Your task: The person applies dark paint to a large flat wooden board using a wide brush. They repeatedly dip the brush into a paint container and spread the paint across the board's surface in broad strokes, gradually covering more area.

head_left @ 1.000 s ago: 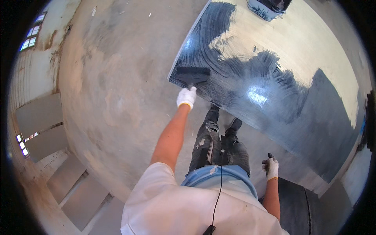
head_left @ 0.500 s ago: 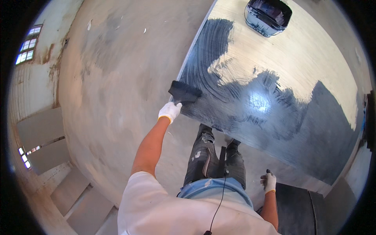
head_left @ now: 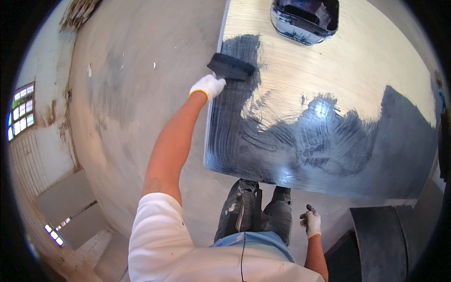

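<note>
My left hand [head_left: 209, 87], in a white glove with a yellow cuff, is closed round the handle of a wide black paint brush [head_left: 230, 66]. The bristles lie on the left part of a pale wooden board [head_left: 300, 70], over a band of dark paint [head_left: 230, 113] along its left edge. Dark paint also covers the board's near side and right end, with streaky, uneven borders. Lower right, my right hand [head_left: 311, 223] hangs beside my leg, gloved, with dark-stained fingers loosely apart and nothing visible in them.
A paint-smeared bucket [head_left: 305, 23] with dark paint inside stands on the board's far part. Dark panels [head_left: 378, 239] lie at the lower right, close to my right arm. The stained grey floor [head_left: 136, 103] stretches left to a wall with a window [head_left: 21, 111].
My left hand has pushed the brush away from me along the board's left edge, and the dark band there is fuller. My right hand still hangs by my side. The view has shifted.
</note>
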Demonstrator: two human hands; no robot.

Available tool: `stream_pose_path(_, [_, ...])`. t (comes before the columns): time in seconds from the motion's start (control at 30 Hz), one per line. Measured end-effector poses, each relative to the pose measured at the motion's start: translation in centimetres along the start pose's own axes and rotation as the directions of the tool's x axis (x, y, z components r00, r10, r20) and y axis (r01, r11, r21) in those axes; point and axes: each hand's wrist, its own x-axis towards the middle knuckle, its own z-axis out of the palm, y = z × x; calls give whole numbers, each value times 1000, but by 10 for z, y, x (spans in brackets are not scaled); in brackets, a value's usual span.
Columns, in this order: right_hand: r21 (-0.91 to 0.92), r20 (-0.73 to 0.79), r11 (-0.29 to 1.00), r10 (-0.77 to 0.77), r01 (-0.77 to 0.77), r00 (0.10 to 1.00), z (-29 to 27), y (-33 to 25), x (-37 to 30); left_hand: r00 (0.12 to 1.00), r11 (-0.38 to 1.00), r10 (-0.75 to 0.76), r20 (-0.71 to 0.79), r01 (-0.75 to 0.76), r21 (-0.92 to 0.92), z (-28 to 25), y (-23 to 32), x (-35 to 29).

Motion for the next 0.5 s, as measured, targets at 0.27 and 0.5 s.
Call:
stream_pose_path(0.27, [61,-6,998,35,-34,999,6,6,8,977,995,99,-187,-97,22,-62,48,76])
stream_pose_path(0.5, [110,-18,993,35,-33,999,5,3,7,957,879,247,151,-287,381,14,41,-50])
